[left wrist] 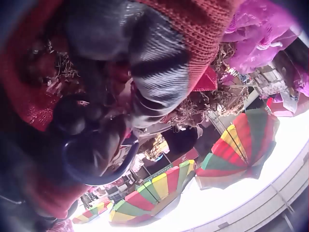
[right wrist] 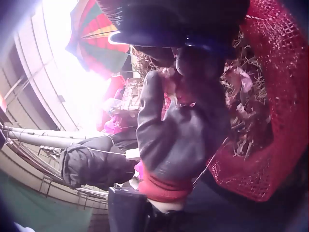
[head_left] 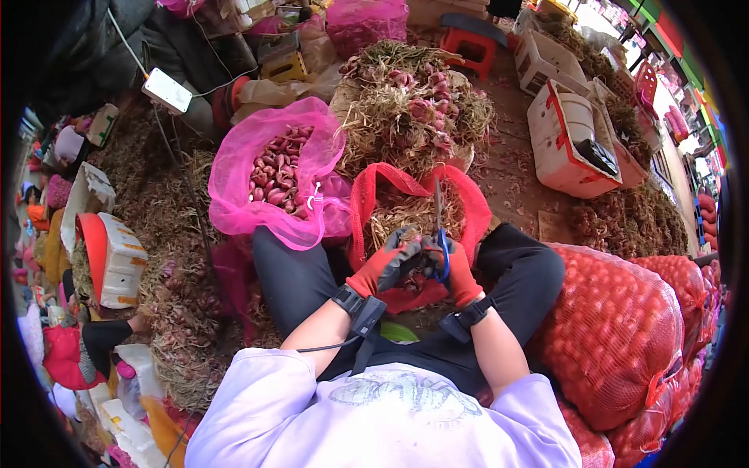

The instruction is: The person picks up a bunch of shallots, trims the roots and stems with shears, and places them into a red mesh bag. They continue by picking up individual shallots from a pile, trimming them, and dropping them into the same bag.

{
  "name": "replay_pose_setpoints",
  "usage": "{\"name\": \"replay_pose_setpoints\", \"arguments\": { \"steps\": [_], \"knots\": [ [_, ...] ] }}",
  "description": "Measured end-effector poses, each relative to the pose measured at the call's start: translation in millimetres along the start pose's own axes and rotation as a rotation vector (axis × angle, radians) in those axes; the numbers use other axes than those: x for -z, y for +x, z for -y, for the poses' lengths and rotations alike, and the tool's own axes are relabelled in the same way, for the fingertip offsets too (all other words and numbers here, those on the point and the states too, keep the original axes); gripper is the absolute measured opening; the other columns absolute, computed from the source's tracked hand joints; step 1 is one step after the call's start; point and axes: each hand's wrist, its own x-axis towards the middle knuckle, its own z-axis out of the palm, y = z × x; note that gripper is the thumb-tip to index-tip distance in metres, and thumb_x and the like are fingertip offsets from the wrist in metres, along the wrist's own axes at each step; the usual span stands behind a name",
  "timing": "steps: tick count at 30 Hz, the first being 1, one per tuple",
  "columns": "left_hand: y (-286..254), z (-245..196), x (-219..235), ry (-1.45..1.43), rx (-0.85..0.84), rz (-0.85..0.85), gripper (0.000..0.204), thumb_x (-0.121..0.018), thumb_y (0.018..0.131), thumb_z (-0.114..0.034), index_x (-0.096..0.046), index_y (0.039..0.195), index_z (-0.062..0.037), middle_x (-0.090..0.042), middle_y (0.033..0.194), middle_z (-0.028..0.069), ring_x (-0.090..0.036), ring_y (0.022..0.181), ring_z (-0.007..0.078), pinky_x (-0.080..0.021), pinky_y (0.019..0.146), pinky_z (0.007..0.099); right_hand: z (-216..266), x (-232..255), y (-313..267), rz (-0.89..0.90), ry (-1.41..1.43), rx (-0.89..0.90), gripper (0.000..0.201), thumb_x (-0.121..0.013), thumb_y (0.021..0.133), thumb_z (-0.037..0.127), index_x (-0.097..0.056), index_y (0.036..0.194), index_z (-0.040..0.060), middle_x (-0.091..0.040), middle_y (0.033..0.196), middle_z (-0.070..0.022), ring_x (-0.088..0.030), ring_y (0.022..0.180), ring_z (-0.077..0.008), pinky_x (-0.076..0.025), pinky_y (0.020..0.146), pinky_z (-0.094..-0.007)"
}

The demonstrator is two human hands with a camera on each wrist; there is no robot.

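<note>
The left grip [head_left: 392, 261], gloved in red and dark grey, is pinching a small shallot bulb [head_left: 411, 235] over an open red mesh bag [head_left: 360, 210]; I am seeing the bulb only in part, as gloved fingers are covering much of it in both wrist views. The right grip [head_left: 459, 271], gloved alike and just beside the left, is curling round a pair of blue-handled scissors [head_left: 444, 253], their blades [head_left: 438, 201] pointing away from the body; from this distance I am not managing to tell whether they are parted. Dry stalks and papery skins [head_left: 394, 214] are lying inside the red mesh bag, which is sitting between two bent legs [head_left: 289, 265] in dark trousers. To the left, a pink mesh bag [head_left: 230, 195] is holding loose shallots [head_left: 277, 175], while beyond the red one a heap of shallots with withered tops [head_left: 417, 105] is lying in a tangle. On the right I am spotting a red-trimmed white foam box [head_left: 577, 178], and bulging red mesh sacks [head_left: 608, 320] are resting beside the right leg. Through the left wrist camera I am picking out striped umbrellas [left wrist: 241, 135] in green, red and yellow against a white glare.
</note>
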Motion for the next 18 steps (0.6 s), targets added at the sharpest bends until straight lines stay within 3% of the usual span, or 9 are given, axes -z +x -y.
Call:
{"name": "replay_pose_setpoints", "arguments": {
  "steps": [3, 5, 6, 7, 8, 11, 14, 15, 18],
  "knots": [
    [3, -3, 15, 0.159, -0.023, -0.12, 0.039, -0.062, 0.087, -0.011, -0.045, 0.122, -0.0046, -0.057, 0.102, 0.0037, -0.056, 0.09, 0.012, -0.049, 0.076, 0.0251, -2, 8, 1, 0.07, -0.072, 0.015, 0.029, -0.073, 0.078, 0.02, -0.062, 0.098, 0.0018, -0.06, 0.077, -0.0018, -0.054, 0.059, -0.008, -0.046, 0.054, -0.0242],
    [-2, -18, 13, 0.383, -0.067, -0.193, 0.044, -0.064, 0.084, -0.004, -0.044, 0.123, -0.004, -0.057, 0.104, 0.0036, -0.055, 0.092, 0.0115, -0.049, 0.078, 0.0252, 0, 1, 1, 0.001, -0.242, 0.293, 0.037, -0.075, 0.076, 0.02, -0.06, 0.102, -0.0001, -0.061, 0.081, -0.0022, -0.055, 0.069, -0.0094, -0.047, 0.063, -0.0261],
    [-1, -19, 21, 0.539, -0.095, -0.135, 0.045, -0.064, 0.084, -0.003, -0.044, 0.124, -0.0038, -0.057, 0.104, 0.0033, -0.056, 0.091, 0.0108, -0.049, 0.077, 0.0245, 3, -2, 0, -0.033, -0.327, 0.43, 0.041, -0.077, 0.074, 0.02, -0.059, 0.104, -0.0011, -0.061, 0.083, -0.0023, -0.056, 0.073, -0.0101, -0.048, 0.068, -0.027],
    [1, -17, 31, 0.694, -0.121, -0.074, 0.046, -0.064, 0.083, -0.003, -0.043, 0.124, -0.0037, -0.058, 0.103, 0.003, -0.056, 0.089, 0.0101, -0.049, 0.076, 0.0238, 6, 1, -1, -0.001, -0.39, 0.366, 0.047, -0.079, 0.071, 0.019, -0.057, 0.108, -0.0014, -0.062, 0.086, -0.0028, -0.057, 0.084, -0.0122, -0.047, 0.078, -0.0295],
    [2, -13, 38, 0.848, -0.143, -0.01, 0.048, -0.065, 0.083, -0.003, -0.042, 0.125, -0.0035, -0.058, 0.102, 0.0027, -0.056, 0.088, 0.0093, -0.049, 0.075, 0.0231, 2, 2, 0, 0.052, -0.386, 0.353, 0.046, -0.078, 0.072, 0.019, -0.057, 0.108, -0.0008, -0.062, 0.086, -0.0028, -0.057, 0.084, -0.0121, -0.047, 0.077, -0.0293],
    [-6, -17, 10, 0.861, -0.275, 0.177, 0.048, -0.064, 0.084, -0.004, -0.041, 0.127, -0.0045, -0.058, 0.101, 0.0021, -0.056, 0.088, 0.0084, -0.049, 0.075, 0.0221, -3, 6, 3, 0.179, -0.448, 0.401, 0.037, -0.074, 0.074, 0.012, -0.058, 0.106, 0.0014, -0.064, 0.086, -0.0033, -0.057, 0.081, -0.0106, -0.048, 0.074, -0.0277],
    [-1, -14, 38, -0.06, 0.036, 0.128, 0.042, -0.059, 0.089, -0.012, -0.042, 0.127, -0.007, -0.056, 0.103, 0.0009, -0.055, 0.092, 0.0073, -0.048, 0.078, 0.0232, 2, 5, -1, 0.102, -0.22, 0.269, 0.028, -0.068, 0.075, 0.004, -0.057, 0.101, 0.0006, -0.064, 0.085, -0.0042, -0.059, 0.075, -0.0105, -0.05, 0.066, -0.0268],
    [1, -4, 18, 0.095, -0.099, -0.062, 0.034, -0.05, 0.096, -0.023, -0.043, 0.127, -0.01, -0.056, 0.103, 0.0012, -0.055, 0.093, 0.0083, -0.048, 0.077, 0.0253, 2, 5, -1, 0.082, -0.157, 0.216, 0.027, -0.066, 0.075, 0.002, -0.057, 0.1, 0.0005, -0.064, 0.085, -0.0046, -0.059, 0.073, -0.0107, -0.05, 0.063, -0.0262],
    [4, 12, 9, 0.046, -0.073, -0.076, 0.032, -0.046, 0.097, -0.027, -0.044, 0.125, -0.0112, -0.057, 0.101, 0.0011, -0.055, 0.092, 0.008, -0.049, 0.074, 0.0262, 2, 2, -1, 0.059, -0.038, 0.116, 0.023, -0.061, 0.075, -0.002, -0.056, 0.098, 0.0001, -0.063, 0.084, -0.0054, -0.059, 0.066, -0.0111, -0.051, 0.057, -0.0248]
  ]
}}
